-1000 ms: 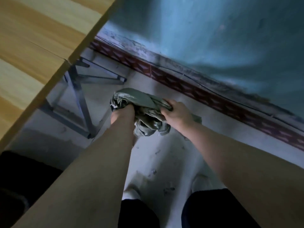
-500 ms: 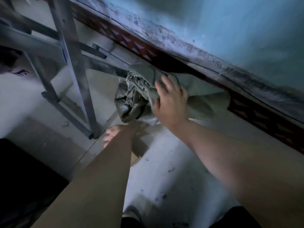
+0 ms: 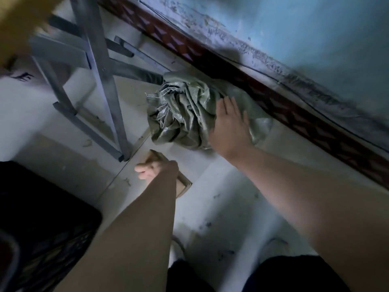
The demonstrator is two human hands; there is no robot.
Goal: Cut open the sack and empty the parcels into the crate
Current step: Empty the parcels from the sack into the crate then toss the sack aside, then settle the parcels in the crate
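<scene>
Crumpled sack (image 3: 181,114) under flat right hand (image 3: 229,128), left hand (image 3: 156,170) gripping cardboard parcel (image 3: 183,185); table legs (image 3: 100,81) beside sack, skirting (image 3: 299,116) behind

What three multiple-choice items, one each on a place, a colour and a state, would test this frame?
1. Where does the sack lie?
A on a shelf
B on the floor against the skirting
C over a chair

2. What colour is the sack?
A grey-green
B bright red
C white

3. What is the left hand doing?
A hanging idle
B gripping a brown cardboard parcel
C pressing on the sack

Key:
1 B, it sits crumpled on the floor beside the patterned skirting.
2 A, its woven cloth shows grey-green.
3 B, its fingers curl round the parcel, while the right hand rests on the sack.
</scene>
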